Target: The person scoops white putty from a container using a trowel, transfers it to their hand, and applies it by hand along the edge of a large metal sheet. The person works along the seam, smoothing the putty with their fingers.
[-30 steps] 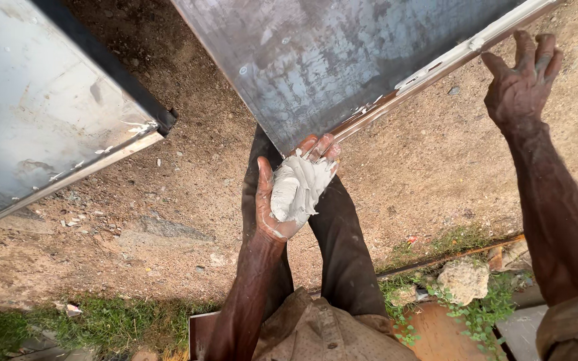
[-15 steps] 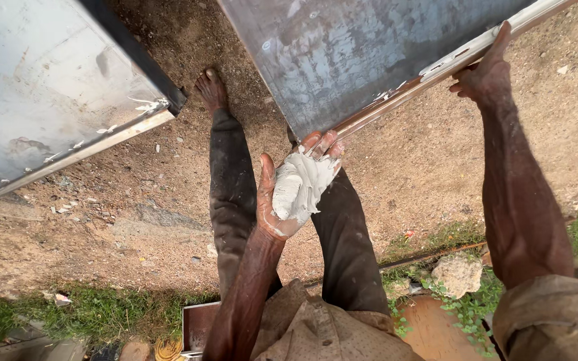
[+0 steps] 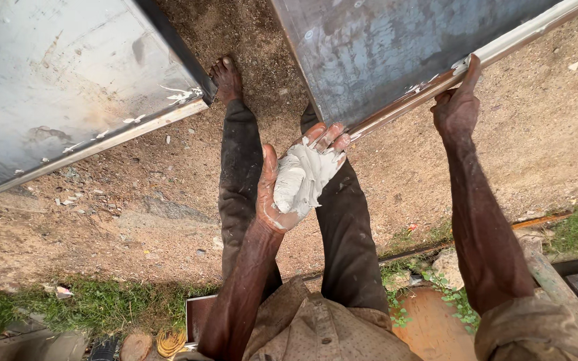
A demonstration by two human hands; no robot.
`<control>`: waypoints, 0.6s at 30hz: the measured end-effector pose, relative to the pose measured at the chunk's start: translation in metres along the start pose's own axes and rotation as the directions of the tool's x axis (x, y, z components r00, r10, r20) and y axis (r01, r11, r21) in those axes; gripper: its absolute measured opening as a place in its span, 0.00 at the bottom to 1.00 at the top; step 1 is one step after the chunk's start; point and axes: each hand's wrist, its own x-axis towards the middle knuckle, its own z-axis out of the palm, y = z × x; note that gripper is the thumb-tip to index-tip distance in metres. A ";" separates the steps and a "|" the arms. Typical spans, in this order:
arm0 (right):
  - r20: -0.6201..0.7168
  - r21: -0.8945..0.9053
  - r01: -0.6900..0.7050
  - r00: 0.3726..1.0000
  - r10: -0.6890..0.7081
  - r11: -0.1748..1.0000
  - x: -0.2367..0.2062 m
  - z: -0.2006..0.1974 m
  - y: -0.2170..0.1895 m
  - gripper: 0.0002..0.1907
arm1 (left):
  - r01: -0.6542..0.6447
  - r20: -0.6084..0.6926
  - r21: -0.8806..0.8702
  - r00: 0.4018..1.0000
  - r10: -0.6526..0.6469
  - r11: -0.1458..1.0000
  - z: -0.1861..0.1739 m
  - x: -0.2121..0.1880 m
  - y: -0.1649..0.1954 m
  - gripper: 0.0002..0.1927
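My left hand is cupped palm up in front of my legs and holds a lump of pale grey putty smeared over the palm and fingers. My right hand reaches out and presses its fingertips along the pale bottom edge of a grey metal gate panel at the upper right. A second grey metal panel hangs at the upper left, with white putty smears on its lower edge.
Sandy bare ground lies below the panels, with a gap between them where my bare foot stands. Grass, a stone, a rusty bar and some objects sit near the bottom edge.
My right hand has come down from the open air onto the right panel's bottom edge. My left hand keeps the putty. The view has shifted, showing my left leg and foot.
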 end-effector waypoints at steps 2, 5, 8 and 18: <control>0.001 -0.084 -0.058 0.998 0.058 0.995 -0.015 0.009 -0.010 0.48 | 0.003 -0.001 0.005 1.000 -0.003 1.000 0.000 -0.004 0.006 0.52; 0.021 -0.095 -0.061 0.998 0.063 0.994 -0.036 0.020 -0.019 0.42 | 0.004 0.001 0.010 1.000 -0.004 1.000 0.002 -0.008 0.013 0.52; -0.012 -0.253 0.013 1.000 -0.016 0.967 -0.054 0.029 -0.024 0.42 | 0.005 0.002 0.049 1.000 -0.005 0.999 0.004 -0.010 0.022 0.51; 0.094 0.440 0.196 0.960 -0.262 0.877 -0.133 -0.045 -0.054 0.37 | 0.028 0.070 0.102 0.997 -0.036 0.994 0.014 0.011 0.031 0.49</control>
